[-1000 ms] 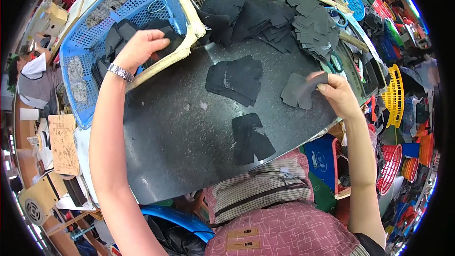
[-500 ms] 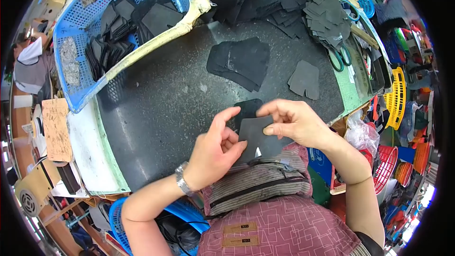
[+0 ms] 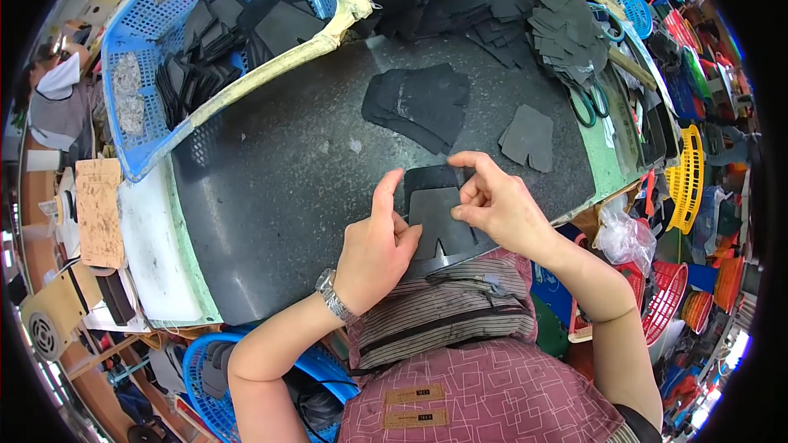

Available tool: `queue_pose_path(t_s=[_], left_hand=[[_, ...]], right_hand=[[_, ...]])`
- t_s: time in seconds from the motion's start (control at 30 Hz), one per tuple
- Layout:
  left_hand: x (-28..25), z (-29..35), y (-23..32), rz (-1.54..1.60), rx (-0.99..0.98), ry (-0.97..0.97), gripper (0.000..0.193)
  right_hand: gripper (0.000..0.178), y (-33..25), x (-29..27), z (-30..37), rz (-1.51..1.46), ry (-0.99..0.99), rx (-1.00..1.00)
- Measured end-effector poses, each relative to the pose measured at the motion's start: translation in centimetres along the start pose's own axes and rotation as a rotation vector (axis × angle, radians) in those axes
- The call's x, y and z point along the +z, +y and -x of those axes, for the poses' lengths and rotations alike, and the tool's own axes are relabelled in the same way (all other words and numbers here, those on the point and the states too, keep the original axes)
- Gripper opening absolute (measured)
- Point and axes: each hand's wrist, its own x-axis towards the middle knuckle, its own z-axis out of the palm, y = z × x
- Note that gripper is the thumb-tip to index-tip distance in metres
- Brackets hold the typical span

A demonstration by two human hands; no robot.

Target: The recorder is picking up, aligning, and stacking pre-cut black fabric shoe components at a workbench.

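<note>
A grey flat piece with a V-shaped notch (image 3: 433,212) lies over a black flat piece (image 3: 428,175) near the table's front edge. The black one sticks out beyond its far edge. My left hand (image 3: 373,244) grips the grey piece's left edge with the thumb, its forefinger stretched along the side of the black piece. On the other side, my right hand (image 3: 502,203) has its thumb at the grey piece's right edge and its forefinger at the black piece's far corner. The undersides of both pieces are hidden.
Black cut pieces (image 3: 419,102) lie beyond my hands, with a single grey piece (image 3: 528,138) to their right. A blue basket (image 3: 131,156) of dark pieces stands far left. Piled pieces (image 3: 566,33) and green-handled scissors (image 3: 586,107) are at far right.
The grey piece has moved down flatter over the black one, and its notch now shows dark. My right forefinger has shifted to the black piece's far corner; my left forefinger has straightened.
</note>
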Motion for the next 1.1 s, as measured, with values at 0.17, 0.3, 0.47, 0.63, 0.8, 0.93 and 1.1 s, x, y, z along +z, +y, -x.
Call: queue_pose_path(t_s=[0.17,0.3,0.47,0.63,0.8,0.93,1.1], left_hand=[[0.0,-0.8,1.6,-0.510,0.136,-0.054,0.052],[-0.1,-6.3,3.4,-0.530,0.412,0.265,0.026],[1.3,-11.1,3.9,-0.839,0.352,0.257,0.023],[-0.4,-10.0,1.7,-0.497,0.523,0.260,0.019],[-3.0,-8.6,2.3,-0.059,0.287,0.395,0.018],[-2.7,-6.7,1.1,-0.256,0.638,0.313,0.015],[-2.0,-9.3,0.4,-0.301,0.616,0.246,0.009]], right_hand=[[0.046,-0.2,0.6,0.1,0.168,0.065,-0.050],[0.043,-0.4,0.9,0.2,0.273,0.060,-0.104],[0.038,0.9,0.5,0.6,0.311,0.221,-0.240],[0.036,1.3,-1.3,-1.5,0.326,0.312,-0.420],[0.032,1.2,-0.7,-5.7,0.689,0.347,-0.699],[0.019,2.2,-2.5,-6.1,0.362,0.274,-0.626],[0.020,0.8,-4.0,-4.6,0.247,0.760,-0.385]])
